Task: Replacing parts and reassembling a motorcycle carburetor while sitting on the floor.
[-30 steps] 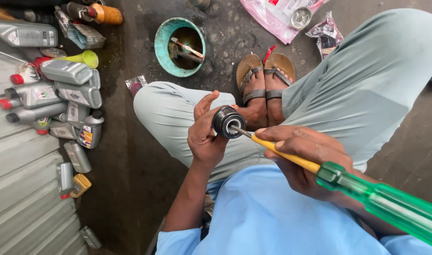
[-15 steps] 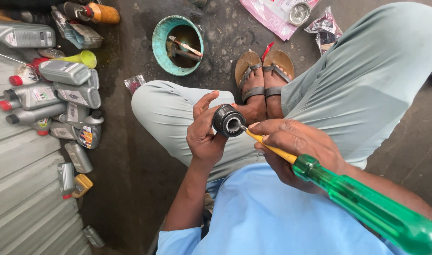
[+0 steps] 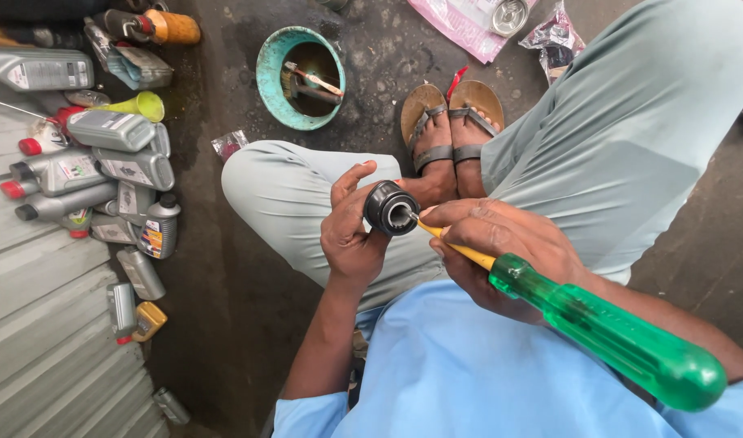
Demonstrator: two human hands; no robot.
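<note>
dark oily ground lies below; a round black metal part (image 3: 391, 208) is gripped firmly in the left hand (image 3: 351, 231), bore upturned so the right hand (image 3: 501, 243), closed around a green-handled yellow-shafted screwdriver (image 3: 598, 324), can probe inside, perhaps at a seal.

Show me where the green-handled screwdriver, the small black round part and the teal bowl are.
green-handled screwdriver (image 3: 607, 332), head view, on the green handle.
small black round part (image 3: 385, 211), head view, on its black outer ring.
teal bowl (image 3: 267, 77), head view, on its left rim.

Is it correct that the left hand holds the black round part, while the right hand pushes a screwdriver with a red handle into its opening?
Not quite. In the head view the screwdriver in the right hand has a green handle, not red. The left hand does hold the black round part.
</note>
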